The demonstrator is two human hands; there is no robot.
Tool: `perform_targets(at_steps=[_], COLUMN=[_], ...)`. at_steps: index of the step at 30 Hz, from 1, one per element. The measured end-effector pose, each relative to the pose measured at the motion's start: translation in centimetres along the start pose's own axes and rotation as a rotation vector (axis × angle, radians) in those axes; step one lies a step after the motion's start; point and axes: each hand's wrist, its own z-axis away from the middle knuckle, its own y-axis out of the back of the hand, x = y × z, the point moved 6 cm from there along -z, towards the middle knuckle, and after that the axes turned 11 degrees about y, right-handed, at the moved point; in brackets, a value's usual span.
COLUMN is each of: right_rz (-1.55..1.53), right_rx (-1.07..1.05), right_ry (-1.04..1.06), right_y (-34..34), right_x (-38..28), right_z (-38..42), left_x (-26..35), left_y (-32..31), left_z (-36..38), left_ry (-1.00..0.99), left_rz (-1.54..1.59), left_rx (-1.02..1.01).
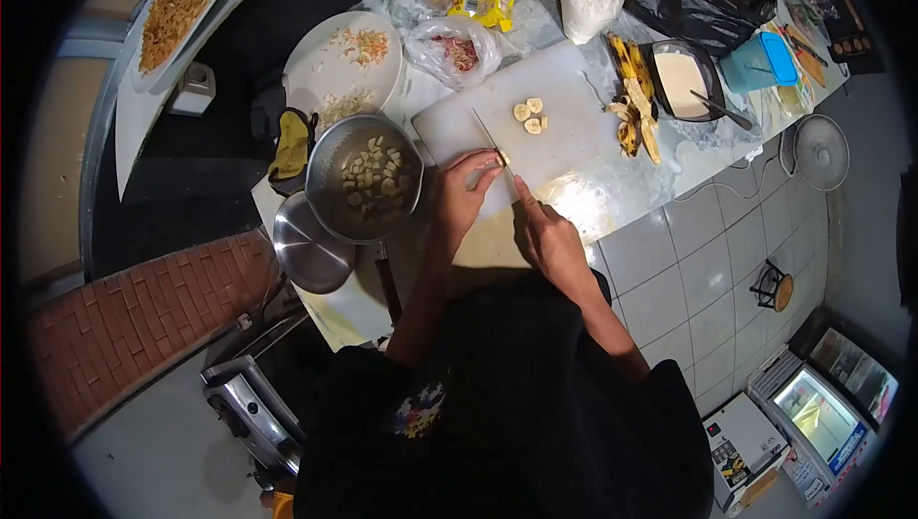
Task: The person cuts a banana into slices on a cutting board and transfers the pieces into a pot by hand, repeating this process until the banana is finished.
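Both forearms are being extended toward the middle of the frame; the left hand [466, 196] is being curled fingers-down, the right hand [545, 237] closed in a grip.

Cutting board [564, 151]: bare stretch open between banana slices [529, 116] and its near edge. Left flank blocked by metal bowl [364, 178] of cut pieces, lid [308, 249] just below. Right flank crowded by banana peels [633, 103], batter bowl [681, 79]. Far edge hemmed by plastic bags [454, 46].
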Motion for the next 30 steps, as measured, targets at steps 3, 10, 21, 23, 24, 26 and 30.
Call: perform_targets(at_steps=[3, 10, 21, 23, 24, 26, 30], right_rz=[0.005, 0.017, 0.036, 0.039, 0.037, -0.002, -0.045], right_rx=[0.026, -0.011, -0.045, -0.014, -0.015, 0.017, 0.096], right_ry=[0.035, 0.003, 0.005, 0.03, 0.031, 0.041, 0.047], right_y=[-0.1, -0.3, 0.5, 0.5, 0.5, 0.9, 1.7], right_x=[0.1, 0.3, -0.4, -0.4, -0.4, -0.6, -1.2], right_z=[0.0, -0.1, 0.0, 0.2, 0.2, 0.3, 0.2], left_x=[0.1, 0.6, 0.9, 0.3, 0.1, -0.1, -0.1], left_y=[0.0, 0.2, 0.2, 0.0, 0.0, -0.2, -0.4], left_z=[0.0, 0.0, -0.1, -0.1, -0.1, -0.2, -0.2], left_ry=[-0.014, -0.005, 0.0, 0.041, 0.042, 0.001, -0.006], left_rz=[0.004, -0.023, -0.057, 0.005, 0.003, 0.052, 0.094], left_rx=[-0.003, -0.007, -0.004, -0.016, -0.015, -0.027, -0.052])
